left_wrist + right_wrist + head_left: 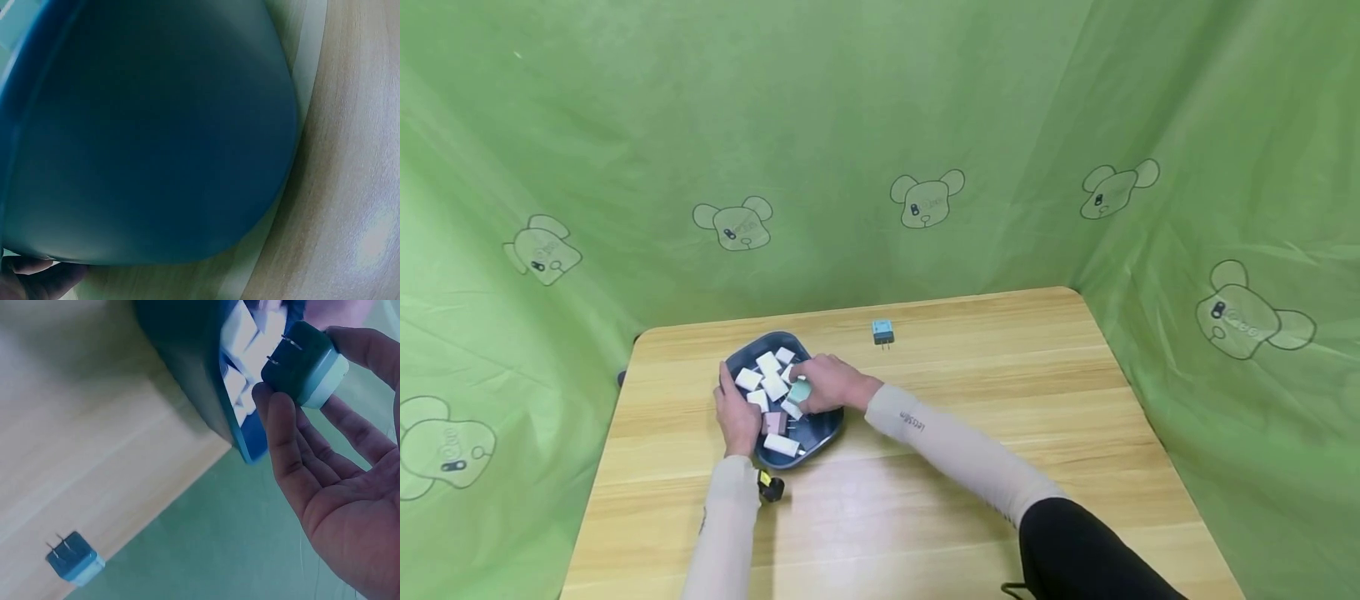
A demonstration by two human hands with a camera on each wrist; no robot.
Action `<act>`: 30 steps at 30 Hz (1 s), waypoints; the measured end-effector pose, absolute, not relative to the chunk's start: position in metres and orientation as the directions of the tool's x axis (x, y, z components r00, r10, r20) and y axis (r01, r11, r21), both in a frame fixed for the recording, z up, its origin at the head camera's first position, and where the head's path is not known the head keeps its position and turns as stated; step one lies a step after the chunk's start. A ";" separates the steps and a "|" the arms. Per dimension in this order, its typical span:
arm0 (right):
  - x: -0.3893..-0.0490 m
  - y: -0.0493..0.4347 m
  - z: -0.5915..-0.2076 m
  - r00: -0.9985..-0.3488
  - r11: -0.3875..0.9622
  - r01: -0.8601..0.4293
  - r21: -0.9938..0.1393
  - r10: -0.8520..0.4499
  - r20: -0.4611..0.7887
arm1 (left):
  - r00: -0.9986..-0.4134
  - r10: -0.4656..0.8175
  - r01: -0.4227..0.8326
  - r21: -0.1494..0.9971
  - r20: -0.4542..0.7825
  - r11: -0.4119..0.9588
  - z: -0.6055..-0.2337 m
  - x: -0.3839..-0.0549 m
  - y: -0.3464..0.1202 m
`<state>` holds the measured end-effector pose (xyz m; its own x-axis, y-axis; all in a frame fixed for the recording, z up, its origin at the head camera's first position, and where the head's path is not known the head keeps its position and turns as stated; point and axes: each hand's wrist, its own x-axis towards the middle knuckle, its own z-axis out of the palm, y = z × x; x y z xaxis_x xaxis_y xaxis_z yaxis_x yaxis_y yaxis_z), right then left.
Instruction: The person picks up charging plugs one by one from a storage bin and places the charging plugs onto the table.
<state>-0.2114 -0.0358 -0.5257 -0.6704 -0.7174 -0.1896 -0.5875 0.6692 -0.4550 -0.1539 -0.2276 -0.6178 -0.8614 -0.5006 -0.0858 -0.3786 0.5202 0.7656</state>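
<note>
A dark blue plastic basin (822, 428) stands on the left part of the table, holding several white charger plugs (774, 386) and a pinkish charger plug (774, 423). At its left side, my left hand (737, 418) grips the wall; in the left wrist view the basin hides most of that hand. Over the basin's right side, my right hand (832, 383) pinches a green charger plug (799, 392) between thumb and fingers. The right wrist view shows this plug's two metal prongs pointing away from the palm.
A blue charger plug (883, 328) lies alone near the back edge of the wooden table (985, 375), to the basin's right. Green cloth (850, 108) with mouse-like drawings hangs behind the table and along both sides.
</note>
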 end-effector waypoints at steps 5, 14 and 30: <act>-0.221 -0.030 -0.519 -0.701 0.691 -0.553 -0.465 -0.688 -0.189 | -0.861 -0.502 -0.379 0.762 -0.082 0.526 -0.618 -0.155 -0.228; -0.238 -0.012 -0.505 -0.750 0.704 -0.481 -0.523 -0.639 -0.172 | -0.858 -0.505 -0.388 0.762 -0.093 0.518 -0.619 -0.155 -0.228; -0.280 0.033 -0.502 -0.853 0.765 -0.311 -0.565 -0.487 -0.190 | -0.852 -0.513 -0.402 0.753 -0.099 0.522 -0.617 -0.154 -0.227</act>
